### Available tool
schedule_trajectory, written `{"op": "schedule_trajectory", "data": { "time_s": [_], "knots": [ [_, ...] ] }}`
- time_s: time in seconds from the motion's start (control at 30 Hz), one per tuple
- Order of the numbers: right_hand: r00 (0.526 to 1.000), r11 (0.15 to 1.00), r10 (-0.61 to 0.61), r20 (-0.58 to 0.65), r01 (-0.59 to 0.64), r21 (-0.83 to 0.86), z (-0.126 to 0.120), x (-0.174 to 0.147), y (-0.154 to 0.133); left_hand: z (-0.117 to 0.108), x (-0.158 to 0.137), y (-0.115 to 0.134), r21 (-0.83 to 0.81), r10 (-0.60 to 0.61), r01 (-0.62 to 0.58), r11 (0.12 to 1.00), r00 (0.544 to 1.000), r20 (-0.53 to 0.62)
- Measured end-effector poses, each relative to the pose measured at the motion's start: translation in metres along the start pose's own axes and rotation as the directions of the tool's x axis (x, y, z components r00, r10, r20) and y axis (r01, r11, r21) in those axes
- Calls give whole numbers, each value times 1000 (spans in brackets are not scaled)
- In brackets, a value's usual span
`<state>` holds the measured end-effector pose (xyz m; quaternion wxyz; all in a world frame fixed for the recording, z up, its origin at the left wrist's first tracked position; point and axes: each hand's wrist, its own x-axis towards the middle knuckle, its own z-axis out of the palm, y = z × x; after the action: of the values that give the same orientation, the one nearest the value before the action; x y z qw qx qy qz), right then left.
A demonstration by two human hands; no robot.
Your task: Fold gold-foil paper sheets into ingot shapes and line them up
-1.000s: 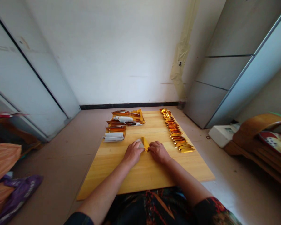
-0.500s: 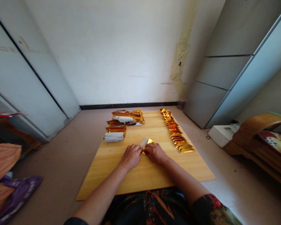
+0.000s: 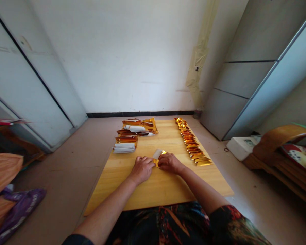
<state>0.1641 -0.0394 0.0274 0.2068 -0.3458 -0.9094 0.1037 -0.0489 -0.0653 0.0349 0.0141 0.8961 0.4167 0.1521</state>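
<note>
Two palm-down hands (image 3: 143,169) at foil (image 3: 156,161)

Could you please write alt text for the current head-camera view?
A person's left hand and right hand touch a small gold-and-white sheet on a wooden tabletop. Shiny gold pieces line its right side; gold and white bundles lie far left.

Holds both arms forward, left hand (image 3: 143,169) and right hand (image 3: 171,163) close together.
Slants left forearm (image 3: 111,206) and right forearm (image 3: 202,189) inward, with wrists nearly straight. Shows the backs of both hands uppermost. Bends left fingers, pointing them rightward; curls right fingers, with tips gathered low and directed leftward. Leaves a narrow gap between both sets of fingertips. Cannot make out either thumb clearly.
</note>
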Motion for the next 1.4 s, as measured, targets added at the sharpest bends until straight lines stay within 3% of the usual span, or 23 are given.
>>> {"op": "schedule_trajectory", "data": {
  "time_s": [0.2, 0.33, 0.6, 0.8, 0.97, 1.17, 1.4],
  "knots": [
    [997, 999, -49, -57, 50, 19, 7, 0, 6, 1, 2, 5, -43, -79, 78, 996, 997, -12],
    [994, 999, -15, -108, 20, 50, 15, 1, 11, 1, 5, 9, -39, -127, 126, 991, 991, -36],
    [998, 993, 57, -36, -53, 109, 13, 7, 13, 11, 7, 14, 7, -174, 176, 984, 977, -123],
    [997, 982, 19, -76, -5, 189, 7, -2, 8, 15, 6, 16, -19, -205, 205, 979, 968, -142],
    [992, 990, 44, -118, -27, 136, 12, -5, 5, 15, 5, 16, -57, -240, 234, 970, 962, -133],
    [984, 988, 123, -131, -109, 105, 16, 2, 3, 16, 1, 11, -92, -228, 217, 972, 964, -139],
    [962, 971, 239, -135, -233, 60, 15, 6, -4, 12, -5, 10, -49, -132, 128, 991, 985, -114]
  ]
}}
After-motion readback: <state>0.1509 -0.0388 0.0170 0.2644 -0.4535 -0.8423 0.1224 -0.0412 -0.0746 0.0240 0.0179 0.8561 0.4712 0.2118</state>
